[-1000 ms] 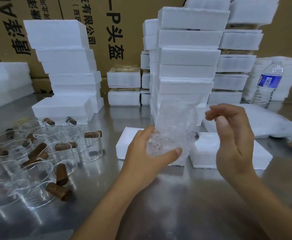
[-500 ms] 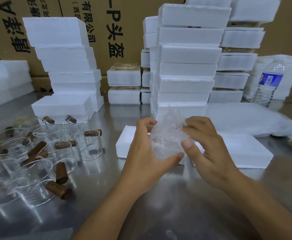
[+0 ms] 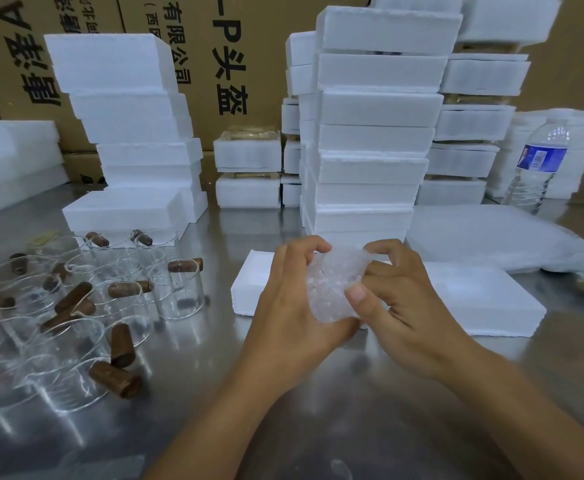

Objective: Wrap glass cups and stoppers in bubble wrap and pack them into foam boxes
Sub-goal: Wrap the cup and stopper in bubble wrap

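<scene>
Both hands hold a bubble-wrapped bundle [image 3: 333,287] above the steel table, just in front of a flat foam box [image 3: 484,299]. My left hand [image 3: 294,303] cups the bundle from the left, thumb under it and fingers curled over its top. My right hand [image 3: 401,299] pinches the wrap from the right, thumb on its front. What is inside the wrap cannot be made out. Several bare glass cups [image 3: 176,292] and brown stoppers [image 3: 115,377] lie at the left of the table.
Tall stacks of white foam boxes [image 3: 370,140] rise behind the hands, with another stack [image 3: 131,133] at the back left. A sheet of bubble wrap [image 3: 512,240] lies at the right, a water bottle [image 3: 536,168] behind it. Cardboard cartons [image 3: 228,60] form the back wall.
My right hand came in from the right and took hold of the wrap. The tall loose end of the wrap has been folded down into a compact bundle between both hands.
</scene>
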Motion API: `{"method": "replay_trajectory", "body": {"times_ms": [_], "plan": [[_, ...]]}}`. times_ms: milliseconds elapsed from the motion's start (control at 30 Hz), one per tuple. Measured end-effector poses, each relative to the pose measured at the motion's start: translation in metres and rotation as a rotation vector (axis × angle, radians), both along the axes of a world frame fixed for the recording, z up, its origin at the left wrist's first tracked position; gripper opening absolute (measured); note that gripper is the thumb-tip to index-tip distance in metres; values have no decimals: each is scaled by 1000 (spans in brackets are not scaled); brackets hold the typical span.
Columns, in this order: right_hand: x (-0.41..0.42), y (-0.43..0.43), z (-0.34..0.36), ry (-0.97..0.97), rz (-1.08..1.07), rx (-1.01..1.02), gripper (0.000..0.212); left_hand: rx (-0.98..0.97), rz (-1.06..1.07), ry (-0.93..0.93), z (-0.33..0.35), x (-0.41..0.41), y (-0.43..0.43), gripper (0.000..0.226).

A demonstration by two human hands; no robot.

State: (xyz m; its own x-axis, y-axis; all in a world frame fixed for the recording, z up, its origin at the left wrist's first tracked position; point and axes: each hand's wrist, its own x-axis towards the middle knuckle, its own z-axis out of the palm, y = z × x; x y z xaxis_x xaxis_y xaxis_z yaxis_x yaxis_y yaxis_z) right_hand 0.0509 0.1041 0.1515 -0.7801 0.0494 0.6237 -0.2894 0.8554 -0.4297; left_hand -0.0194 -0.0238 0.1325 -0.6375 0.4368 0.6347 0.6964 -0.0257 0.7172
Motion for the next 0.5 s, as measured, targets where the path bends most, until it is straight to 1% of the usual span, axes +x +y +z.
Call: {"method": "replay_trajectory", "body": {"times_ms": [100,167,233,300,333,400,433,500], "plan": [[-1,2,-2,-32,-31,24,56,-28,-11,87,0,1,-1,66],[-1,3,-4,-11,-35,37,52,-57,-24,91,0,1,-1,60],[-1,3,-4,64,-13,21,52,-63,-17,96,1,1,-1,57],[0,3,-4,195,7,-10,59,-53,5,106,2,2,-1,53],[0,4,-4,276,4,-22,58,-43,17,102,3,2,-1,51],[1,4,-3,408,-28,-34,44,-24,35,80,4,2,-1,49],[1,3,-2,436,-43,-49,37,-28,39,70,5,1,-2,48],[2,2,-3,442,-57,-67,34,-56,40,58,5,1,-3,47]]}}
